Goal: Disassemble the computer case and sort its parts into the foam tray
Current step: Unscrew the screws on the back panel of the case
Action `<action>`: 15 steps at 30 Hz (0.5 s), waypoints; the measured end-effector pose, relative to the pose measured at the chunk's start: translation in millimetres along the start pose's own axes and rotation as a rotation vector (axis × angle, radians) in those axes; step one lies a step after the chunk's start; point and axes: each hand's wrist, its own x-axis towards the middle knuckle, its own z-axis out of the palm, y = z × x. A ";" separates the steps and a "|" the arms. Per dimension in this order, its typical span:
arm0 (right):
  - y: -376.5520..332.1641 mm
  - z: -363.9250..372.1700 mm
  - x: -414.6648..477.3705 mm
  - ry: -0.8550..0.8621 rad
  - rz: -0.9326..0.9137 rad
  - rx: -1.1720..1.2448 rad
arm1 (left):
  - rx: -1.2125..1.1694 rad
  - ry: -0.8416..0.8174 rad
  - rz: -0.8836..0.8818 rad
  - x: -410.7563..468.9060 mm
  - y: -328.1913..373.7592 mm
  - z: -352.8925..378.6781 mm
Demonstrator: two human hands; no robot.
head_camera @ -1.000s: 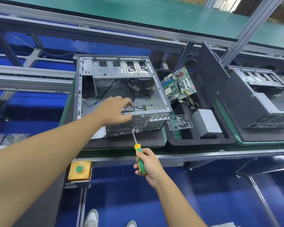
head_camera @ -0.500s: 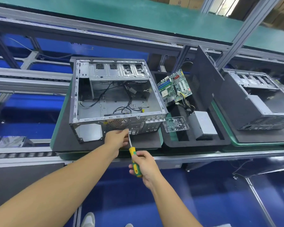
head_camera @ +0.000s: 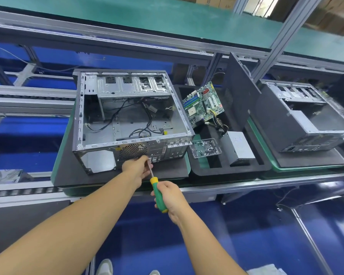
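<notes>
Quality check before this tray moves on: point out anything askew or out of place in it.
The motherboard stands out: it leans tilted on one edge in the foam tray rather than lying flat, with cables trailing below it. The clear screw box sits skewed near the tray's left rim. Nothing looks spilled or broken.

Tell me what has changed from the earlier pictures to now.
The left hand came off the top rim of the case, back toward the person, down to its rear face, where its fingers pinch the screwdriver shaft. The right hand holds the handle as before; motherboard and tray stayed.
</notes>
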 end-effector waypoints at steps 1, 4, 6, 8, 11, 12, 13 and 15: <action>0.2 -3.8 -1.6 -0.003 0.013 0.003 | 0.011 0.009 0.006 -0.4 -0.7 0.1; 1.1 -25.8 -6.0 0.014 0.029 -0.028 | 0.085 0.027 0.037 -3.2 -2.9 3.6; 0.8 -45.7 -8.4 0.048 -0.003 0.004 | 0.221 -0.036 0.063 -10.0 -6.3 11.6; -0.9 -65.6 -9.8 0.114 -0.035 0.120 | 0.420 -0.168 0.065 -22.2 -13.0 25.9; -2.7 -96.1 -10.3 0.230 -0.050 0.365 | 0.652 -0.399 0.045 -42.2 -24.8 60.8; -2.0 -107.2 -11.3 0.274 -0.051 0.426 | 0.685 -0.467 0.032 -47.7 -28.2 75.2; -0.5 -118.4 -12.9 0.319 -0.051 0.476 | 0.696 -0.523 0.027 -51.9 -31.4 90.2; 4.8 -139.3 -17.1 0.394 -0.038 0.546 | 0.692 -0.569 0.052 -55.2 -36.3 121.7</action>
